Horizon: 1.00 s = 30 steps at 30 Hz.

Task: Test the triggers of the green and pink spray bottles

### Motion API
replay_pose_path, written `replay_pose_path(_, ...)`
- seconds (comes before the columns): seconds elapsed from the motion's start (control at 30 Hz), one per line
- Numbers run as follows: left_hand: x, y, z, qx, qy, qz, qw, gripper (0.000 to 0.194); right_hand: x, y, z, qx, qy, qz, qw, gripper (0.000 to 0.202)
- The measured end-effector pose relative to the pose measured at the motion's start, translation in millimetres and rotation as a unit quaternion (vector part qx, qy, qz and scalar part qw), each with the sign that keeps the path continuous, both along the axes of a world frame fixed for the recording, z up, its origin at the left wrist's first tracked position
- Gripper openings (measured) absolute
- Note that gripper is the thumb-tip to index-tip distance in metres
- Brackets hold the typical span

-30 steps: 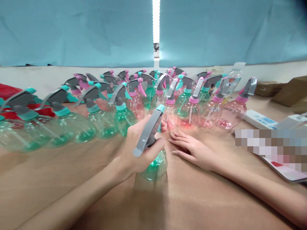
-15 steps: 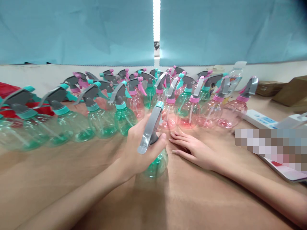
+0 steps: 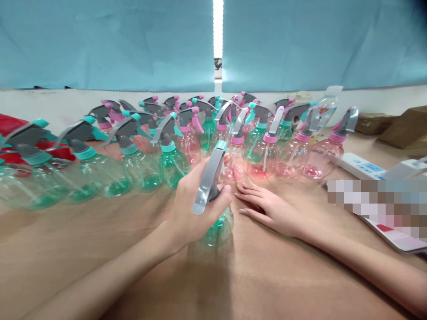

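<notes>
Wrapped round the neck of a green spray bottle (image 3: 217,231) is my left hand (image 3: 190,204). The bottle stands upright on the brown table, its grey trigger head and teal nozzle pointing away from me. My fingers on its far side are partly hidden. My right hand (image 3: 267,204) lies flat on the table to the right of the bottle, fingers stretched out and holding nothing. Just beyond my hands stand a clear green spray bottle (image 3: 173,166) with a teal collar and a pink spray bottle (image 3: 263,162) with a pink collar.
Several more green and pink spray bottles (image 3: 115,178) stand in rows across the back. A clear plastic bottle (image 3: 327,111) and cardboard boxes (image 3: 405,129) are at the back right. A white device (image 3: 362,165) lies at the right; red material (image 3: 11,126) shows at the left.
</notes>
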<state>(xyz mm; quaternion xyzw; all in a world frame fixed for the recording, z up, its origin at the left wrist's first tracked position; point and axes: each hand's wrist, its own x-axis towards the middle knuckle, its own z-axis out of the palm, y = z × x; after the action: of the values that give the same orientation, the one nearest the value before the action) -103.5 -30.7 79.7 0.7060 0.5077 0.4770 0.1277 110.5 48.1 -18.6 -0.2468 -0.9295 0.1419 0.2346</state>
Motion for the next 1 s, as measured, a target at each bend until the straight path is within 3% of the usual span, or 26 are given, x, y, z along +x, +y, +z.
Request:
replay_pose_path(0.27,0.6,0.4,-0.6,0.005,-0.006,0.000,1.000,0.035,-0.3,-0.1,0.7,0.003,-0.009,0.000,1.000,0.042)
replay_pose_path(1.0,0.1,2.7,-1.1,0.013,-0.009,-0.020,1.000,0.030,-0.7,0.1,1.5,0.020,-0.007,0.006,1.000,0.041)
